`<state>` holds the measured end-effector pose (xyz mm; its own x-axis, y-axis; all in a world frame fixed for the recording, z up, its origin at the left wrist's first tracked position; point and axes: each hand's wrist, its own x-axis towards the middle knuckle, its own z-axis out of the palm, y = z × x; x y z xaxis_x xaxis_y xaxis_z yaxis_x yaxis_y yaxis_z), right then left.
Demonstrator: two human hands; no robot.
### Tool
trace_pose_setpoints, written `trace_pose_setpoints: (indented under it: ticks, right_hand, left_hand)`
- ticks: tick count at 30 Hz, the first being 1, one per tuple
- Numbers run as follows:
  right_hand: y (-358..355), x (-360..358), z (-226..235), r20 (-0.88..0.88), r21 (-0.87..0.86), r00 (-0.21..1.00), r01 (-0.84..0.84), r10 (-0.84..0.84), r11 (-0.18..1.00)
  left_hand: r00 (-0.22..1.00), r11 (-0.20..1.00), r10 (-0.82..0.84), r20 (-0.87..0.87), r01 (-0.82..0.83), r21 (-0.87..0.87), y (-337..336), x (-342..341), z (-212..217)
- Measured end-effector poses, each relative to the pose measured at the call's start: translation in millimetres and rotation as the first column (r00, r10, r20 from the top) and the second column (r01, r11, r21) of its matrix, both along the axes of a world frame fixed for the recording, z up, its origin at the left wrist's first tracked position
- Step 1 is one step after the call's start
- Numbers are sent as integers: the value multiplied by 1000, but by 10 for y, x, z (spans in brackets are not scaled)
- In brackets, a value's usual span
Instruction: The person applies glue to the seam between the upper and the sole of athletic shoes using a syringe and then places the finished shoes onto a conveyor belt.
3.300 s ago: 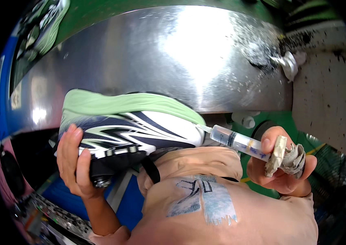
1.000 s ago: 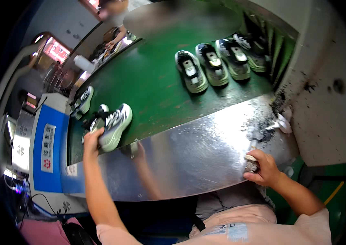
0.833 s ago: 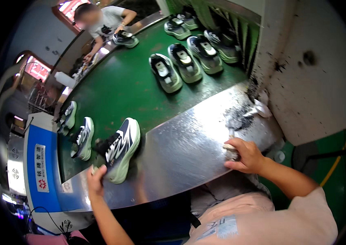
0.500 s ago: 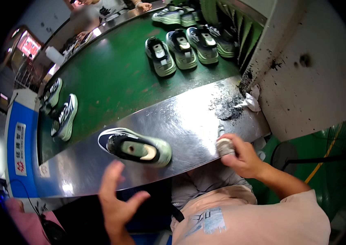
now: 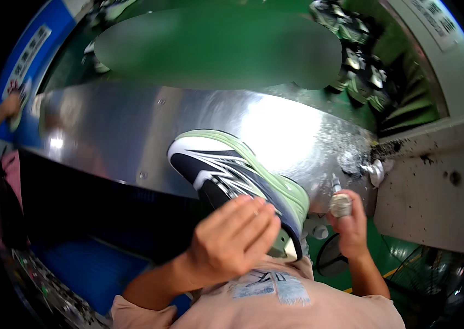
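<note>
My left hand [image 5: 234,236] is closed on a sneaker [image 5: 243,172] at its laced upper. The shoe is dark navy and white with a pale green sole, tilted on its side with the sole's edge facing up and away. It is raised over the near edge of the metal ledge, toe pointing left and heel close to my shirt. My right hand [image 5: 354,225] grips a short tool [image 5: 340,205] with a wrapped, whitish handle and a narrow grey tip, pointing away from me over the ledge. The palm side of my left fingers is hidden.
Beyond the metal ledge [image 5: 111,120] lies a green belt [image 5: 232,49], partly blurred. Several sneakers [image 5: 352,71] stand far right. Black residue [image 5: 352,163] and a crumpled white cloth [image 5: 377,172] lie near the grey panel [image 5: 434,203]. Another person's hand [image 5: 10,105] holds a shoe at far left.
The sneaker that lay on the ledge is now in my left hand, lifted toward me and rolled onto its side. My right hand still holds the tool. The view has turned left and downward.
</note>
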<state>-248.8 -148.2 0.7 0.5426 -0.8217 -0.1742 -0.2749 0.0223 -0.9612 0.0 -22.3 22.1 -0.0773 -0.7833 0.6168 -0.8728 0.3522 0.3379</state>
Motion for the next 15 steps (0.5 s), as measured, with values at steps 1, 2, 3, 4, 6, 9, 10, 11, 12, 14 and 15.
trace_pose_setpoints:
  ticks: [1,2,3,4,6,9,10,11,12,14,15]
  right_hand:
    - [-24,184,218,100,269,993,30,-59,963]
    - [-77,402,362,332,336,943,-125,7,934]
    - [-154,659,508,544,361,838,-282,46,889]
    - [-222,914,631,606,390,787,-424,119,817]
    - [-249,1382,825,661,441,724,-589,199,678]
    - [-239,1812,860,580,534,757,-632,300,562]
    - [-210,1904,850,530,571,795,-592,295,569]
    - [-180,1993,843,477,603,828,-552,294,575]
    - [-167,2058,815,435,627,855,-512,282,587]
    - [-167,2161,773,431,673,864,-500,260,545]
    - [-177,2197,750,426,696,871,-488,244,526]
  left_hand:
    - [999,999,34,10,-34,1,74,-69,-29]
    - [999,999,49,22,-49,-6,156,-99,-88]
    - [997,998,66,26,-65,-22,222,-110,-145]
    - [997,997,74,11,-74,-12,270,-105,-168]
    - [997,997,78,-23,-78,-6,328,-95,-196]
    - [998,998,61,-32,-61,10,343,-93,-213]
    - [998,998,58,-32,-58,-5,339,-94,-230]
    - [997,998,60,-45,-60,-15,342,-98,-236]
    - [997,998,61,-50,-62,-25,343,-100,-242]
    - [997,997,60,-53,-62,-43,342,-96,-260]
    - [997,997,58,-49,-60,-51,341,-94,-269]
